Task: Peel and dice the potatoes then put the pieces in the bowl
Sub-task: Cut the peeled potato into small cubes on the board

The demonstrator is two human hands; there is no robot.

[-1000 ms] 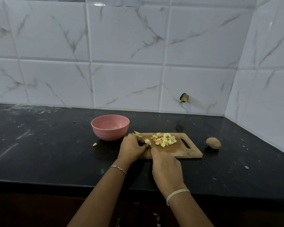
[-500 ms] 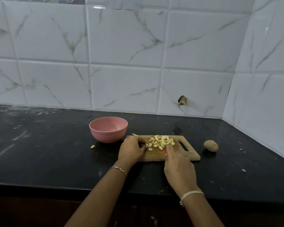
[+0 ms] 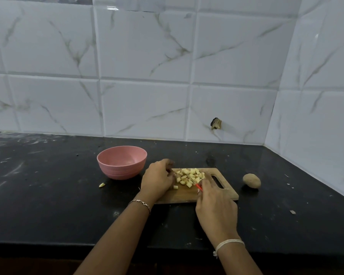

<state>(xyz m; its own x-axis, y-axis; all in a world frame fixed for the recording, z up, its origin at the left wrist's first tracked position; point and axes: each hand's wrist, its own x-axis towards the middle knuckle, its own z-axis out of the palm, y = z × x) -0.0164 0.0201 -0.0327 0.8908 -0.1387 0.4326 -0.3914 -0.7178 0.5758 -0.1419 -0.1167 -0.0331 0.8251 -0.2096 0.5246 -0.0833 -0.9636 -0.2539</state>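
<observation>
Fingers (image 3: 205, 183) of the right hand (image 3: 214, 205) curl round a red-handled knife (image 3: 199, 187) at the near right of the dice (image 3: 190, 176). The left hand (image 3: 158, 178) is curled against the pile's left side; whether it holds a piece cannot be told. The dice lie on the board (image 3: 187, 195). The bowl (image 3: 121, 162) stands left of it, a whole potato (image 3: 251, 180) right, and one stray piece (image 3: 102, 184) on the counter (image 3: 48, 195).

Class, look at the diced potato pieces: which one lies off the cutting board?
The lone potato piece on the black countertop, just front-left of the pink bowl. All the others lie on the wooden cutting board.
</observation>
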